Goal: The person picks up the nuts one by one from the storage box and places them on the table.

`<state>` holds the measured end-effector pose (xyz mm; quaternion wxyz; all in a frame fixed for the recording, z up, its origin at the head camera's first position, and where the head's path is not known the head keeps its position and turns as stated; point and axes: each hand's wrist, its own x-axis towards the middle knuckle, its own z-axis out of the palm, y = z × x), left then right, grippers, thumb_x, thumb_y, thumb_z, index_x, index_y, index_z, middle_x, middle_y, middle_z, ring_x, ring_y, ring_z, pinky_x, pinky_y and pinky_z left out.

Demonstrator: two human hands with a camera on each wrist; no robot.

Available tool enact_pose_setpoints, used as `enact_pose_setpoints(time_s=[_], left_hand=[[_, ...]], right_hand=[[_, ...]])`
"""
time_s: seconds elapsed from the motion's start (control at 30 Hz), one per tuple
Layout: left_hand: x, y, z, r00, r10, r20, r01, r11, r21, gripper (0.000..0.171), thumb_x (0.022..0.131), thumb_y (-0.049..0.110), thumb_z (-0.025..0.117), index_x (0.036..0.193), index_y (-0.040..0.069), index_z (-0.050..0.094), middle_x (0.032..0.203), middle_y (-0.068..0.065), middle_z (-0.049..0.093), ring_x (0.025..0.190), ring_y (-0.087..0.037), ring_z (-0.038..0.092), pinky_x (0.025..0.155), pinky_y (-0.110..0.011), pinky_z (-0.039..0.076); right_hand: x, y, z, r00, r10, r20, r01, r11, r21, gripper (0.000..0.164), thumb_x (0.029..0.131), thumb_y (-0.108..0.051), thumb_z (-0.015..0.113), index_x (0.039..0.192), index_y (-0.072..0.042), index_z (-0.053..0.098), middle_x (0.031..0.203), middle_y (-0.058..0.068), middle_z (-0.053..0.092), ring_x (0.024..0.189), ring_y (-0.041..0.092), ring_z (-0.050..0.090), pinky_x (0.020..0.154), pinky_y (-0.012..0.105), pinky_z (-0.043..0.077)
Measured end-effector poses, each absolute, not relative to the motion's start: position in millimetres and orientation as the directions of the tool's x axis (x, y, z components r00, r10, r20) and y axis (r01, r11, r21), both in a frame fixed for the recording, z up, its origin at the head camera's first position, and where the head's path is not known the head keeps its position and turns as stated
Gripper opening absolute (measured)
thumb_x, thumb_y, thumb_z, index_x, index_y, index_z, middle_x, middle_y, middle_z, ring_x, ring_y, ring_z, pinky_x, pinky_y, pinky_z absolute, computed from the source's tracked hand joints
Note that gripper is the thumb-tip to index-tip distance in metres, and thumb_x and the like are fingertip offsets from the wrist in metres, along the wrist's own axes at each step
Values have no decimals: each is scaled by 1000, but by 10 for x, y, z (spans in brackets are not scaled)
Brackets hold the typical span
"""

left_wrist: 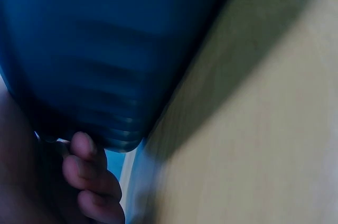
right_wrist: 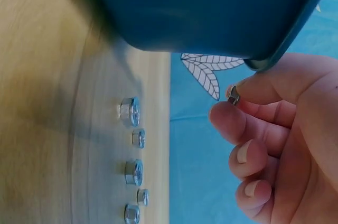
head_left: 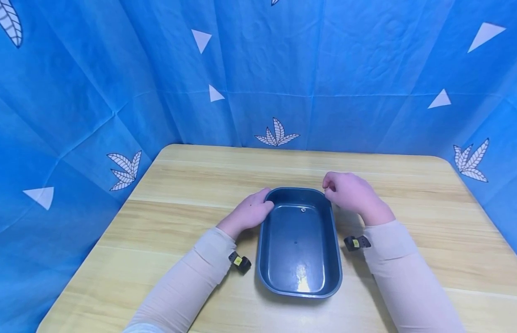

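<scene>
A dark blue rectangular tray (head_left: 297,249) sits on the table, with one small metal nut (head_left: 303,210) on its floor near the far end. My left hand (head_left: 252,209) grips the tray's far left side, thumb over the rim; its curled fingers (left_wrist: 87,174) show against the outer wall in the left wrist view. Beside the far right corner, my right hand (head_left: 351,192) pinches a small hex nut (right_wrist: 233,95) between thumb and index finger, close to the rim. Several shiny flange nuts (right_wrist: 130,112) of differing sizes stand in a row on the table, seen in the right wrist view.
The light wood table (head_left: 191,185) has rounded far corners. A blue patterned cloth (head_left: 266,60) hangs behind it and along the sides. Each wrist carries a small black camera, the left one (head_left: 240,262) and the right one (head_left: 357,243) close to the tray's sides.
</scene>
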<state>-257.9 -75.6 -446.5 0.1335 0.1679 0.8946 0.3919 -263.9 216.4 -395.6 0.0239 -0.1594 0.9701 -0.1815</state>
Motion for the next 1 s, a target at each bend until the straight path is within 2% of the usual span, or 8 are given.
enact_pose_setpoints(time_s=[0.33, 0.67, 1.0], left_hand=[[-2575, -751, -4450, -908, 405, -104, 199, 637, 745, 39, 101, 29, 40, 135, 16, 55, 128, -2, 62, 117, -24, 57, 103, -52, 45], [-2577, -766, -4467, -909, 404, -102, 199, 636, 746, 38, 101, 30, 39, 132, 17, 56, 123, 0, 63, 111, -22, 57, 101, -51, 47], [-2572, -761, -4458, -909, 404, -101, 202, 639, 742, 34, 101, 28, 40, 129, 17, 57, 118, 1, 63, 106, -22, 57, 98, -49, 48]], right_hand=[[-2709, 2269, -4071, -952, -304, -31, -272, 888, -370, 14, 94, -15, 58, 104, -10, 65, 89, 3, 66, 78, 23, 58, 73, 45, 49], [-2740, 2271, -4213, -934, -348, -73, -312, 900, -303, 16, 94, -14, 60, 104, -9, 70, 93, 5, 69, 86, 25, 63, 80, 50, 52], [-2709, 2245, -4239, -935, -331, -125, -290, 919, -266, 19, 93, -9, 56, 106, -9, 70, 99, 8, 69, 93, 29, 64, 83, 52, 52]])
